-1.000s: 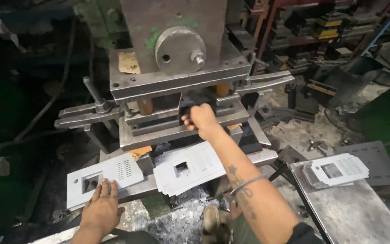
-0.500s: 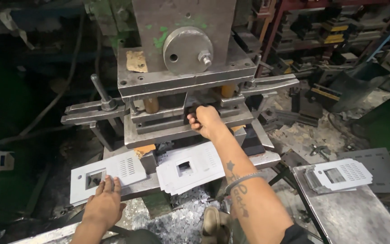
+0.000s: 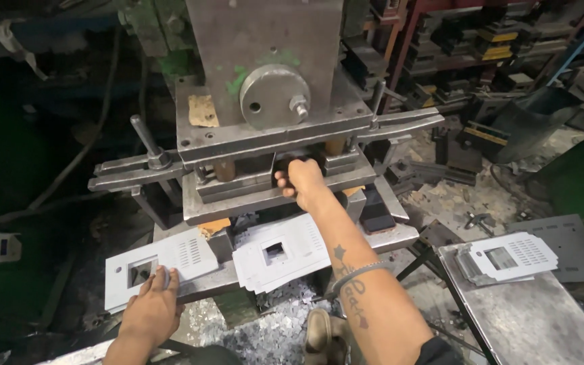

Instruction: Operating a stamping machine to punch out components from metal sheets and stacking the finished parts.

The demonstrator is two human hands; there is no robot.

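Observation:
A heavy grey punch press (image 3: 265, 94) stands in front of me. My right hand (image 3: 303, 181) reaches into the gap of its die (image 3: 251, 196), fingers curled around something I cannot make out. My left hand (image 3: 151, 312) lies flat on the near edge of a white perforated metal plate (image 3: 163, 265) with a rectangular cut-out, resting on the press bed at the left. A stack of similar white plates (image 3: 282, 251) lies under my right forearm, just below the die.
A metal table (image 3: 542, 331) at the right carries another stack of punched white plates (image 3: 512, 257). Metal scrap chips (image 3: 265, 334) cover the floor below the press. A foot in a shoe (image 3: 322, 334) shows near the bottom. Shelves of dies fill the background.
My right hand has stayed in the die gap and my left hand on the plate. The view has shifted slightly; nothing else visibly moved.

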